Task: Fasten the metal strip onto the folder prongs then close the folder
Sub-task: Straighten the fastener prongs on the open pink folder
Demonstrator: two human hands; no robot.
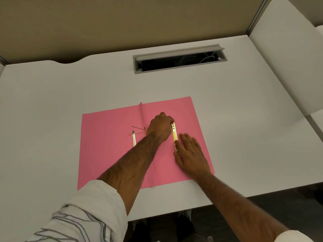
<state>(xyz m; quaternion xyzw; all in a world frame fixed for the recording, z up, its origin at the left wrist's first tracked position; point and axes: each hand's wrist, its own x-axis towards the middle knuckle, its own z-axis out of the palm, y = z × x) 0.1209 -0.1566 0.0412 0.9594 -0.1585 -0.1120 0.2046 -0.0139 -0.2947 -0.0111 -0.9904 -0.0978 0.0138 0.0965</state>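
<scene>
The slim brass-coloured metal strip (pixel 175 137) lies on the right leaf of the open pink card folder (pixel 108 151), near the white tabletop's (pixel 52 102) front edge. The left hand (pixel 160 127) pinches its far end, apparently to guide it; the right hand (pixel 189 151), fingers flat and gripping nothing, pins its near end steady.

Open pink matt card folder (pixel 111 151), smooth, lying on a white matt smooth desk top (pixel 52 102). On its right leaf, a narrow glossy brass-coloured metal strip (pixel 174 135); a second like it (pixel 134 140) on the left leaf. Beyond the folder, a grey matt cable-slot frame (pixel 180 67), metal or plastic unclear.
</scene>
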